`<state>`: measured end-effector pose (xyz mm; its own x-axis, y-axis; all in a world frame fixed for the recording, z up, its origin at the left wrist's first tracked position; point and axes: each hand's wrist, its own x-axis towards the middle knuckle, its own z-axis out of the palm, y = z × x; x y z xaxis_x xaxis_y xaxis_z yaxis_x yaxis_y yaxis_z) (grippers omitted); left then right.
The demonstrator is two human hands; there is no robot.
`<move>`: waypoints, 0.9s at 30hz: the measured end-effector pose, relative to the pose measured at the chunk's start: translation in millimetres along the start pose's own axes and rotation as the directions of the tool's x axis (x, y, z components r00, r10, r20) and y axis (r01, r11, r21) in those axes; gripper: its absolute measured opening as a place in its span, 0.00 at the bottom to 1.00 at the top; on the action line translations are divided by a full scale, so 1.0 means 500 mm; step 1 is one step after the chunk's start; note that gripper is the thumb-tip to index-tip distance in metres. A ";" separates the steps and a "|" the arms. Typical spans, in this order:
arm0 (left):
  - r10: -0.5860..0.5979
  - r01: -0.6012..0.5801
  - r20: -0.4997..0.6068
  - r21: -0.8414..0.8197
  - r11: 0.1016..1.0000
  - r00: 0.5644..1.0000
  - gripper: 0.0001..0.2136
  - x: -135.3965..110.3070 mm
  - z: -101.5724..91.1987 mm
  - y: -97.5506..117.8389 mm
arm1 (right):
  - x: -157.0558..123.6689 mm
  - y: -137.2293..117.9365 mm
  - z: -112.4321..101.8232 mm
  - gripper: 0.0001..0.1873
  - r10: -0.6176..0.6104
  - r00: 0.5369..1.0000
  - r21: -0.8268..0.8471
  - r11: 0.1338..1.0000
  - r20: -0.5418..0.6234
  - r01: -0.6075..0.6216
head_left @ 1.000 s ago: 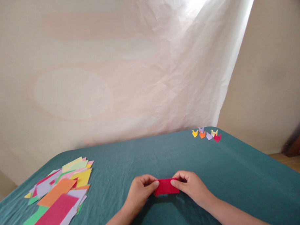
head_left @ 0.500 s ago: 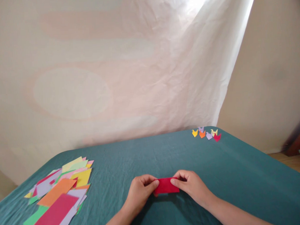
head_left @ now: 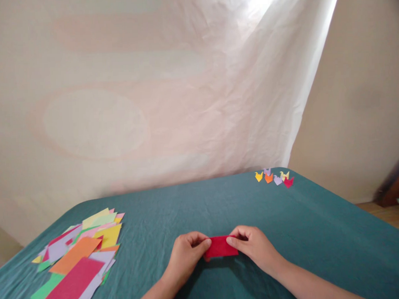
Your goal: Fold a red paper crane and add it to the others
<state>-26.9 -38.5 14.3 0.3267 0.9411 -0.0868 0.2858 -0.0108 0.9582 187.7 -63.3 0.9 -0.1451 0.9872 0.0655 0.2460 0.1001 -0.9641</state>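
Observation:
A small red rectangle of paper [head_left: 221, 247] is held just above the green cloth near the front middle of the table. My left hand [head_left: 187, 253] pinches its left end, thumb on the near face and fingers behind. At the upper right part of the paper, my right hand [head_left: 253, 245] has the same kind of pinch. The fingertips behind the paper are mostly hidden. Whether the paper is folded I cannot tell for certain.
A loose pile of coloured paper sheets [head_left: 75, 247] spreads over the table's left side, with a red sheet [head_left: 75, 282] on top in front. Several small folded paper birds [head_left: 269, 178] lie at the far right corner. A pale sheet [head_left: 185, 124] hangs behind the green-covered table [head_left: 175, 211].

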 end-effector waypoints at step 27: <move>0.150 -0.116 0.034 0.803 0.585 0.988 0.05 -0.015 0.023 0.016 | -0.008 0.012 0.033 0.07 -0.318 0.947 -0.703 0.663 0.048 0.258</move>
<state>-16.5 -49.4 19.6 0.3963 0.9169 0.0484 0.8523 -0.3870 0.3519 174.0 -68.6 -9.4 -0.2616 0.8972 0.3558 0.7994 0.4080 -0.4410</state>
